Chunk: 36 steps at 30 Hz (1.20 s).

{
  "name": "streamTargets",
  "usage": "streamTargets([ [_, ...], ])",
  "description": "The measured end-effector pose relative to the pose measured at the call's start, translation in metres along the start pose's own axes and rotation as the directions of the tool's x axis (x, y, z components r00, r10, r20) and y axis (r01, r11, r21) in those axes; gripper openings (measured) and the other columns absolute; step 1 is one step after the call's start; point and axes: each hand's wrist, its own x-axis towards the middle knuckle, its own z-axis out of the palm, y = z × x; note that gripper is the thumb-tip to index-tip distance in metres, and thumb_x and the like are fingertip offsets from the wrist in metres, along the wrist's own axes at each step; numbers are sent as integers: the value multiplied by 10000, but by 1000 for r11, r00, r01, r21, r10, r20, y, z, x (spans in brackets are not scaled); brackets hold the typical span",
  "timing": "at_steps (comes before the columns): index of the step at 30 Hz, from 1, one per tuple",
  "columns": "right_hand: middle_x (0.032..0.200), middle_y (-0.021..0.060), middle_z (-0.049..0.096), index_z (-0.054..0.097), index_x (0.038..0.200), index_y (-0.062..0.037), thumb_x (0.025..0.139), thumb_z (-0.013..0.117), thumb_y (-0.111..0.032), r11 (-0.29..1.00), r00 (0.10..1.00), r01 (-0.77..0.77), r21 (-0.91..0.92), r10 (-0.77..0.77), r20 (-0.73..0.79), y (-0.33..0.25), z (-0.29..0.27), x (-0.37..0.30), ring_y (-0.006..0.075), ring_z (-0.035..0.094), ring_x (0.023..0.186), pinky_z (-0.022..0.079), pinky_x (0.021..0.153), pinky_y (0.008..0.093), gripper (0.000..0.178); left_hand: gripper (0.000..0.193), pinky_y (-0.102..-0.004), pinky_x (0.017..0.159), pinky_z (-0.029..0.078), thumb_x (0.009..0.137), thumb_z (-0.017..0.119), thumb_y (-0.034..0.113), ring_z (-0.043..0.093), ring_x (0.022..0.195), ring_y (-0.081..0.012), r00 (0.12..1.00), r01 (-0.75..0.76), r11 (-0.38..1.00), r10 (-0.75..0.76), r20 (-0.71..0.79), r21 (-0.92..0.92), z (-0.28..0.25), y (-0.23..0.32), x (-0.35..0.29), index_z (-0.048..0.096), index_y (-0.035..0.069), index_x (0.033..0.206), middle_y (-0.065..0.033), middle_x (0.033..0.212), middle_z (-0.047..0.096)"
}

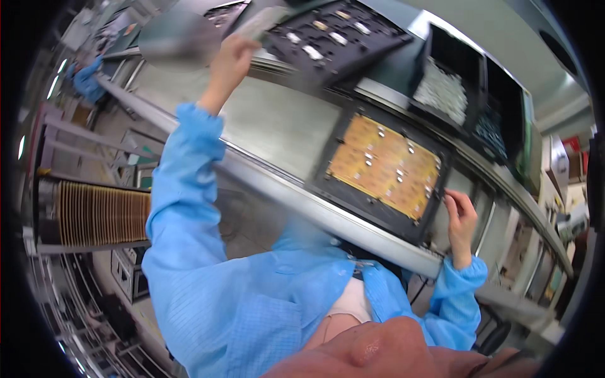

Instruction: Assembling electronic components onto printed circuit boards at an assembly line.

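Observation:
My left hand (233, 63) is raised at the far left of the bench, its fingers closed on a pale, flat, blurred strip (261, 22); what exactly it is I cannot make out. In front of me on the rail line lies a black carrier (343, 195) with a yellow-orange circuit board panel (384, 162) set in it. Several small shiny metal parts sit on that panel. At the carrier's right edge, my right hand (462, 220) has bent fingers gripping the rim.
Behind the rails stands a black fixture plate (334, 38) bearing several small white and tan blocks. Right of it, one black bin holds pale pieces (441, 91), another dark pieces (491, 132). A rack of stacked boards (104, 214) is at left; a blue-clad person (88, 80) is farther off.

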Motion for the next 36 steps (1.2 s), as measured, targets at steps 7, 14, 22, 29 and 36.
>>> streamTargets([
  [7,873,56,681,682,1041,23,1002,583,-154,987,981,-119,103,133,-140,25,11,8,112,617,775,492,711,245,207,544,-483,943,505,861,665,490,609,1104,-387,932,-48,731,-213,294,681,84,-139,80,634,47,1175,-216,1190,619],
  [14,838,57,680,696,1027,18,988,597,-135,988,974,-137,66,147,-172,32,28,38,117,637,756,516,699,243,186,640,-418,1010,471,741,761,455,617,1163,-332,773,184,808,-471,425,560,83,-251,129,626,127,1274,-166,1219,664],
  [22,852,45,673,703,1048,12,992,599,-145,984,969,-160,81,173,-175,39,26,37,109,639,773,526,706,241,197,866,-455,973,474,630,725,751,614,1156,-360,929,198,721,-354,107,664,44,-192,136,612,248,1326,-212,1207,663],
  [29,835,54,673,698,1050,26,994,597,-148,983,967,-93,157,127,-219,16,23,37,107,634,787,519,729,240,208,687,-376,964,456,685,863,444,586,1149,-252,998,-19,993,13,-55,-117,-56,-14,103,651,183,1284,-142,1205,618],
  [36,823,46,680,706,1034,16,985,609,-138,986,967,-57,154,93,-238,13,22,32,102,636,783,501,736,226,188,800,-424,1035,404,615,903,378,463,1208,-330,673,-308,837,528,517,-453,36,163,3,603,137,1316,-142,1262,491],
])
